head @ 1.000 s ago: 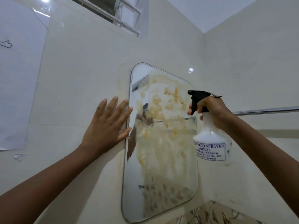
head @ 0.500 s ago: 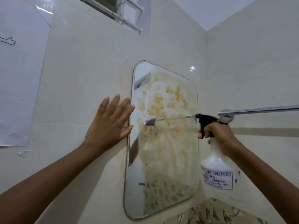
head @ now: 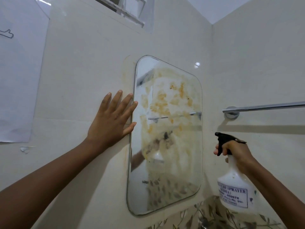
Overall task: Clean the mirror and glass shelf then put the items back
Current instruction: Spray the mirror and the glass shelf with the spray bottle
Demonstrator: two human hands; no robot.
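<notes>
We hold a white spray bottle point(head: 235, 187) upright in our right hand point(head: 237, 152), fingers point(head: 218, 150) wrapped on its black trigger, nozzle aimed left at the wall mirror point(head: 166, 134). Its label reads "SPRAYER" and "400078". The tall, round-cornered mirror hangs with its long axis vertical, smeared with yellow-brown stains. Our left hand point(head: 112, 123) lies flat on the tiled wall point(head: 82, 71), fingers spread wide, at the mirror's left edge.

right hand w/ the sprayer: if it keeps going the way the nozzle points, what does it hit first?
Probably the mirror. The right hand holds the spray bottle with its black nozzle aimed left at the mirror's lower right part, and nothing shows in between. Depth is unclear from this one view, so it could meet the tiled wall beside the edge instead.
</notes>
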